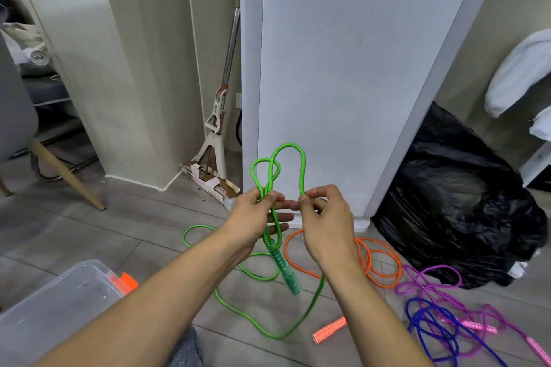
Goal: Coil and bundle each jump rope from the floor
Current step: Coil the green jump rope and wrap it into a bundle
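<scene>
- Left forearm (179,292) and right forearm (366,307): reach in from 7 and 5 o'clock and meet at mid-view, so the work is held up at chest height where the loops can be seen.
- Storage bin (59,301), clear plastic, orange latch: at 8 o'clock on the floor (119,232), within reach. Probably the place for finished bundles.
- Left hand (253,217): closed on the gathered strands of the green rope (302,170), thumb pinching them against the fingers. It serves as the anchor that keeps the finished loops from slipping.
- Right hand (325,217): fingertips pinch one strand just beside the left hand, apparently feeding the next loop across.
- Green rope, held part: two loops stand up toward 12 o'clock and one hangs below the left hand. The green handle (286,272) dangles toward 6 o'clock, its weight keeping the strands straight.
- Green rope, slack part: trails over the floor from 9 round to 6 o'clock, not yet coiled. By that, roughly half remains.
- Orange rope (378,262) with orange handle (329,329): loose on the floor at 4 o'clock, unbundled.
- Magenta rope (429,280) and blue rope (429,322): overlapping at 4 to 5 o'clock, and likely to need separating first.
- Black bag (453,202): at 3 o'clock, beyond the ropes.
</scene>
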